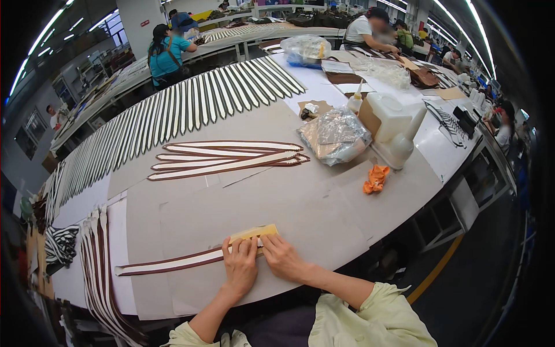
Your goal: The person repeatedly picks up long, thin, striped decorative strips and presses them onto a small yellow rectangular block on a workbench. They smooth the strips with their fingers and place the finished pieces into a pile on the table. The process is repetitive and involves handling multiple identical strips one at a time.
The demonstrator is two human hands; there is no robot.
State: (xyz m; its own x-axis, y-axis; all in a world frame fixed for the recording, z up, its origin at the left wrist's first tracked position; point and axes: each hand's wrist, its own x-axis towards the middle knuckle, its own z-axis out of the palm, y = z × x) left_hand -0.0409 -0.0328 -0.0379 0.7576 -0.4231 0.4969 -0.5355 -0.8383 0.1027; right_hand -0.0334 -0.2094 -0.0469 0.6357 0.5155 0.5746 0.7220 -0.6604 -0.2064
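A white strap with dark red-brown edges (173,265) lies across the grey board in front of me. My left hand (240,267) bends its fingers down onto the strap near its right end, closed on it. Right beside it, my right hand (282,258) pinches at the strap's end, which its fingers mostly hide. Just beyond the fingertips a flat yellow piece (253,232) lies along the strap. Farther off rests a loose pile of similar brown-edged white straps (225,159), touched by neither hand.
Many dark-edged white strips (191,104) lie in a row at the back. Brown-edged straps (98,260) hang over the left edge. To the right are a plastic-wrapped bundle (336,135), a white bottle (400,150) and a crumpled orange cloth (376,179). Other people work beyond.
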